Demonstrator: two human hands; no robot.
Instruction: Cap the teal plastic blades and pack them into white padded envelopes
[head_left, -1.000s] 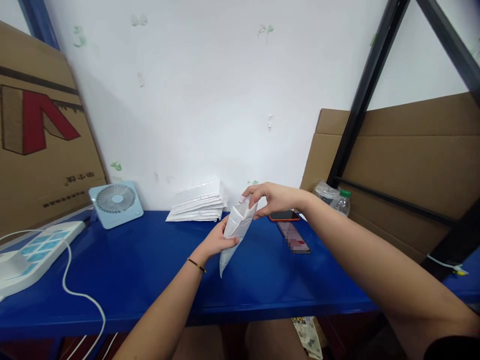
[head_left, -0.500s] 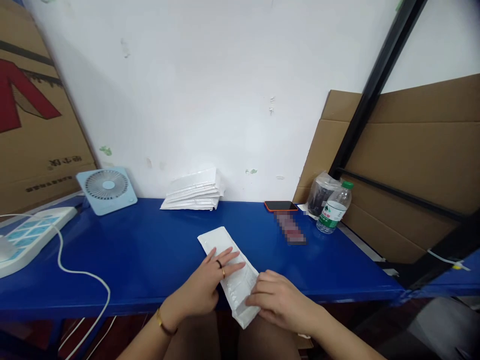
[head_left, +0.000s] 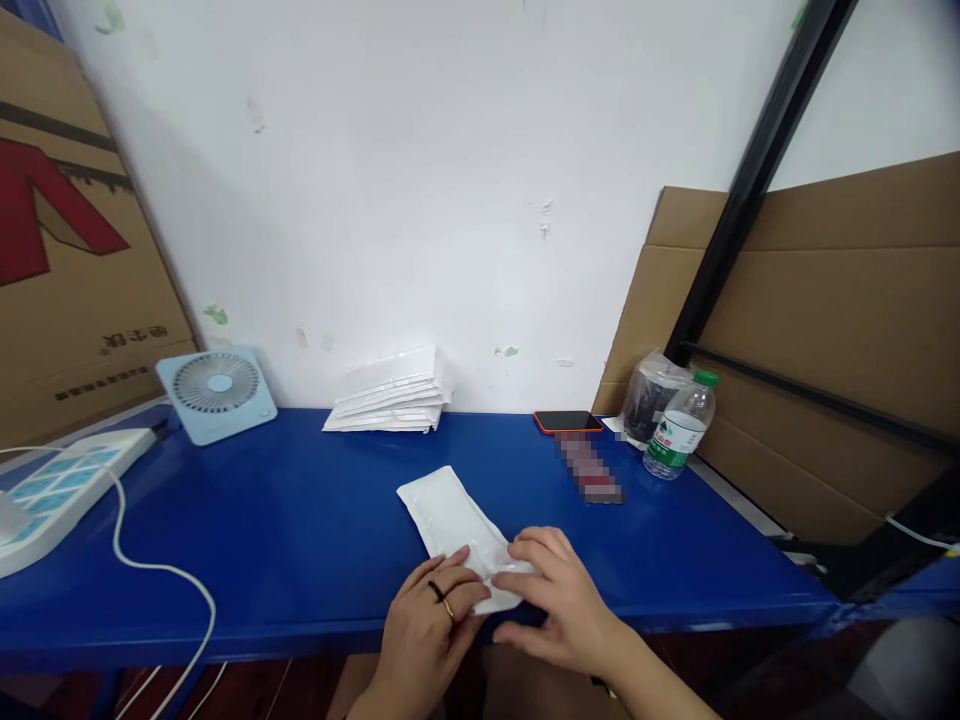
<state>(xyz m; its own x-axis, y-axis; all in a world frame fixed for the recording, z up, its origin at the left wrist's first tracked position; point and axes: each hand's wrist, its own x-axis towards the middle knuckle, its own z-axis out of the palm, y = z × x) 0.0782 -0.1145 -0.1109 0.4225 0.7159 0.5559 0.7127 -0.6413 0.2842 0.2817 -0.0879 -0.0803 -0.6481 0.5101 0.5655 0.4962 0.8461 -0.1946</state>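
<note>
A white padded envelope [head_left: 448, 510] lies slantwise on the blue table, its near end at the front edge between my hands. My left hand [head_left: 431, 625], with a black ring and a gold one, is closed over the lower left of that end; its thumb is partly hidden. From the right, my right hand [head_left: 559, 600] has its bent fingers on the envelope's near right corner, which looks folded there. Its thumb stands a little apart below. What lies inside the envelope does not show.
A stack of white padded envelopes [head_left: 390, 392] rests by the wall. A blue fan [head_left: 219, 392] and a white power strip [head_left: 75, 490] with a cable are on the left. At right are a phone [head_left: 568, 421], a plastic bottle [head_left: 679, 430] and a bagged dark item [head_left: 646, 400].
My left hand has slid down from the envelope's middle to its near end. The near end has risen onto the table edge, and my right hand's fingers have spread.
</note>
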